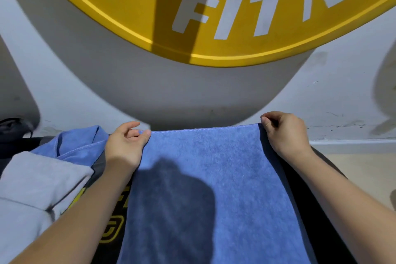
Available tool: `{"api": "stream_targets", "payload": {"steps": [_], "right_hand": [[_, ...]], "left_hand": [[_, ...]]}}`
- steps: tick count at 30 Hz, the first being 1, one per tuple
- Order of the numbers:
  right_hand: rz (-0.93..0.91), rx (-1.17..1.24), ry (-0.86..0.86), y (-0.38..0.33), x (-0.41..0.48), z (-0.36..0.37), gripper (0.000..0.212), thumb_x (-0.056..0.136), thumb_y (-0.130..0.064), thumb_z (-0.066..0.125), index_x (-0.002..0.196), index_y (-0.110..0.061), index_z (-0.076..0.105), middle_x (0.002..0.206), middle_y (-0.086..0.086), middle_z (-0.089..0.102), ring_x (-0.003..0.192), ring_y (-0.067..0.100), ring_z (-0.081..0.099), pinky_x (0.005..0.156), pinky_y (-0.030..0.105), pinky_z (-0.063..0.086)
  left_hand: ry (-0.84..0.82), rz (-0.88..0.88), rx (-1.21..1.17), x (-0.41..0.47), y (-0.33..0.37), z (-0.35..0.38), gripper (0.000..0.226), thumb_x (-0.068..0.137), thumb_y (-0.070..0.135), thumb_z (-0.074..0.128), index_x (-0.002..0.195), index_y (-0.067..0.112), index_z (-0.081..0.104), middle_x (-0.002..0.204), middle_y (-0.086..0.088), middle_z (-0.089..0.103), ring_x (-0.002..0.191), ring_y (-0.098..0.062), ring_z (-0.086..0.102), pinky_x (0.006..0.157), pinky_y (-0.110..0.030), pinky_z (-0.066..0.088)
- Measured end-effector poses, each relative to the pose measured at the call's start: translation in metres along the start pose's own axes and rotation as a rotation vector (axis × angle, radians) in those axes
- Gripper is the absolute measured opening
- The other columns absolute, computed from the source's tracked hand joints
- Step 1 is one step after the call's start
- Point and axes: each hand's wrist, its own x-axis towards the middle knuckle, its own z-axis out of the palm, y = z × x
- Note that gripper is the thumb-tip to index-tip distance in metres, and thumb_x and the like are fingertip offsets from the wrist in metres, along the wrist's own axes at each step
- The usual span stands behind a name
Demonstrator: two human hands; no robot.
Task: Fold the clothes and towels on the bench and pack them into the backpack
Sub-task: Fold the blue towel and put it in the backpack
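A blue towel [214,178] lies spread flat along the black bench [321,210], reaching from the bench's far edge down to the bottom of the view. My left hand [126,146] pinches its far left corner between thumb and fingers. My right hand [282,133] pinches its far right corner. The far hem runs straight between both hands. To the left lie a second blue cloth [75,143] and a grey garment [36,182], loosely piled. A dark bag-like shape [12,126] shows at the far left edge, mostly out of view.
A white wall [342,92] with a large yellow round sign [214,17] rises right behind the bench. A beige floor [364,171] shows to the right of the bench. Yellow lettering on the bench [113,227] peeks out beside my left forearm.
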Motion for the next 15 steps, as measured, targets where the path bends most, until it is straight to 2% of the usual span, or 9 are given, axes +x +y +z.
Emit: {"api": "stream_targets", "payload": {"steps": [2,3,4,5,6,7,10,12,15], "right_hand": [[0.055,-0.046,-0.047,-0.005,-0.007,-0.006,0.038,0.095,-0.022,0.053,0.128,-0.006,0.056,0.117,0.016,0.064,0.106,0.032,0.060,0.089,0.035,0.044],[0.088,-0.039,-0.063,-0.006,-0.014,-0.011,0.041,0.094,-0.023,0.053,0.131,-0.006,0.053,0.119,0.017,0.062,0.108,0.034,0.059,0.089,0.037,0.044],[0.119,-0.021,-0.074,-0.008,-0.025,-0.019,0.037,0.092,-0.022,0.054,0.126,-0.007,0.057,0.116,0.016,0.063,0.108,0.035,0.058,0.086,0.037,0.045],[0.147,-0.004,-0.088,-0.009,-0.039,-0.028,0.026,0.090,-0.021,0.055,0.112,-0.009,0.064,0.107,0.013,0.066,0.103,0.036,0.058,0.079,0.037,0.046],[0.183,0.006,-0.117,-0.008,-0.058,-0.039,0.017,0.088,-0.020,0.056,0.097,-0.009,0.066,0.096,0.011,0.067,0.097,0.036,0.058,0.073,0.036,0.045],[0.219,0.018,-0.149,-0.005,-0.077,-0.048,0.016,0.087,-0.019,0.058,0.092,-0.008,0.067,0.091,0.010,0.067,0.094,0.035,0.059,0.070,0.035,0.043],[0.317,0.026,-0.224,0.008,-0.140,-0.070,0.019,0.085,-0.024,0.064,0.101,-0.014,0.069,0.089,0.003,0.067,0.099,0.027,0.062,0.072,0.029,0.038],[0.352,0.012,-0.243,0.017,-0.178,-0.076,0.017,0.083,-0.026,0.068,0.097,-0.019,0.069,0.087,0.002,0.067,0.097,0.026,0.064,0.071,0.029,0.038],[0.376,0.007,-0.243,0.023,-0.219,-0.081,0.011,0.080,-0.027,0.071,0.082,-0.027,0.060,0.084,0.000,0.066,0.091,0.027,0.064,0.069,0.029,0.040]], "left_hand": [[-0.015,-0.001,-0.041,-0.020,-0.004,-0.008,0.041,0.082,0.008,0.072,0.121,0.012,0.057,0.101,-0.010,0.061,0.089,-0.019,0.058,0.091,-0.031,0.047],[-0.006,0.001,-0.043,-0.032,-0.008,-0.014,0.043,0.082,0.007,0.073,0.122,0.011,0.056,0.105,-0.010,0.061,0.093,-0.019,0.059,0.092,-0.032,0.047],[0.013,-0.009,-0.017,-0.047,-0.010,-0.021,0.043,0.081,0.008,0.073,0.120,0.012,0.058,0.106,-0.009,0.062,0.095,-0.020,0.060,0.091,-0.032,0.047],[0.035,-0.027,0.033,-0.063,-0.013,-0.029,0.040,0.080,0.010,0.074,0.117,0.015,0.060,0.105,-0.006,0.063,0.095,-0.019,0.061,0.088,-0.032,0.046],[0.056,-0.051,0.107,-0.081,-0.015,-0.037,0.036,0.080,0.013,0.074,0.113,0.019,0.062,0.101,-0.003,0.065,0.092,-0.018,0.061,0.085,-0.031,0.044],[0.080,-0.069,0.183,-0.100,-0.016,-0.043,0.030,0.079,0.015,0.074,0.107,0.023,0.064,0.094,0.001,0.066,0.089,-0.018,0.061,0.081,-0.031,0.042],[0.083,-0.072,0.318,-0.153,-0.018,-0.058,0.018,0.079,0.019,0.073,0.084,0.033,0.062,0.074,0.012,0.063,0.078,-0.020,0.059,0.069,-0.030,0.037],[0.064,-0.087,0.345,-0.180,-0.024,-0.067,0.015,0.079,0.022,0.072,0.082,0.033,0.063,0.072,0.014,0.062,0.077,-0.019,0.059,0.067,-0.030,0.037],[0.084,-0.139,0.327,-0.206,-0.036,-0.079,0.013,0.077,0.023,0.075,0.084,0.029,0.065,0.081,0.004,0.065,0.076,-0.019,0.059,0.070,-0.031,0.042]]}}
